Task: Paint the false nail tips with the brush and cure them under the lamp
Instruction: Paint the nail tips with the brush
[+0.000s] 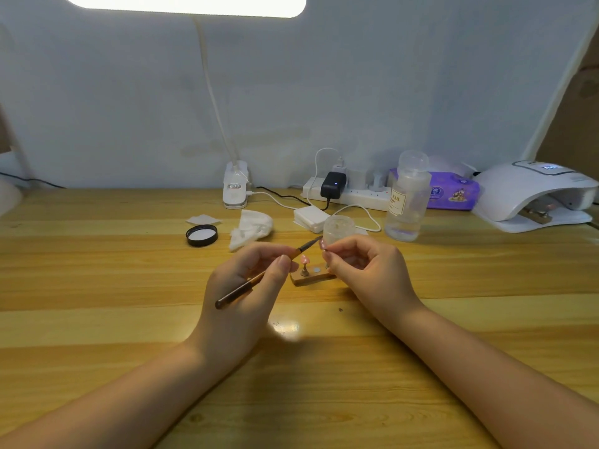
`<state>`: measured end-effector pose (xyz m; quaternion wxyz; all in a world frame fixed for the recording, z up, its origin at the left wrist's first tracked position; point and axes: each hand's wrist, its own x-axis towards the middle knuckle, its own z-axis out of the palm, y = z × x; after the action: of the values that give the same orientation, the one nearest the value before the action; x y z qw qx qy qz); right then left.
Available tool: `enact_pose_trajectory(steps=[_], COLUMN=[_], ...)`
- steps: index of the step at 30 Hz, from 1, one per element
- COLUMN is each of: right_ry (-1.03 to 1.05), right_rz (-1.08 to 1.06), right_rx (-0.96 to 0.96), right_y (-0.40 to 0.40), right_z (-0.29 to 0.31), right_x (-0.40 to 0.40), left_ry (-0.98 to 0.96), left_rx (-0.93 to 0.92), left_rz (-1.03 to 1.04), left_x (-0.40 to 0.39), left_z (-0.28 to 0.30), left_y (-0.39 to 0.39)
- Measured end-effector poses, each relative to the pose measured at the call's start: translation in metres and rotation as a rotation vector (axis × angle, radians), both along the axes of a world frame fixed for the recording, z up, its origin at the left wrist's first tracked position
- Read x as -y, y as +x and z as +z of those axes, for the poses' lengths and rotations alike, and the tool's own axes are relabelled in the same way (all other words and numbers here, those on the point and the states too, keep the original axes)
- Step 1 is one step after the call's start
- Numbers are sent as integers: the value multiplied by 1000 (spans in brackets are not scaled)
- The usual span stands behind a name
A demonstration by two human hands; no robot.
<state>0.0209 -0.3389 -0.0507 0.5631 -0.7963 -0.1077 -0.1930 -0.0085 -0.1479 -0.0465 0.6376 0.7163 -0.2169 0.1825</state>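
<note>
Your left hand (249, 286) pinches the brush (259, 277) between thumb and curled fingers, its dark handle trailing toward 8 o'clock and its bristle tip aimed toward 2 o'clock, close to your right fingertips. Your right hand (363, 270) has thumb and forefinger curled together near the brush tip; whatever they pinch is too small to make out, possibly a nail tip.

Between the two hands, on the wooden table (97, 286), sits a small wooden holder block (312, 277). One pink false nail tip (304, 260) stands upright on a peg at the block's left end, just beside your left thumb.

Just past your right fingers, at 12 o'clock, stands a small clear jar (338, 227), its black lid (201, 235) lying apart at 10 o'clock. A crumpled white wipe (251, 228) and a stack of white pads (310, 218) lie between lid and jar. Farther back, a clear pump bottle (408, 197) stands at 1 o'clock, beside a purple wipes pack (453, 191) and a white power strip (346, 192). The white curing lamp (531, 196) sits at 2 o'clock against the wall, another holder visible inside its opening. A clip-on desk lamp base (236, 186) stands at 11 o'clock.
</note>
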Motion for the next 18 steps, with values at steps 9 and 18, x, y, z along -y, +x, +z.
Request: enact_pose_trajectory(steps=[9,18], right_ry=[-22,-53], right_rz=[-19,-25], right_rx=[-11,-4], right_y=[2,3], right_z=[-2,-2], right_x=[1,-1], left_ry=[16,51], left_rx=[22,-9], left_rz=[0,-16], left_x=[-1,0], left_z=[2,1], left_y=[-3,-2])
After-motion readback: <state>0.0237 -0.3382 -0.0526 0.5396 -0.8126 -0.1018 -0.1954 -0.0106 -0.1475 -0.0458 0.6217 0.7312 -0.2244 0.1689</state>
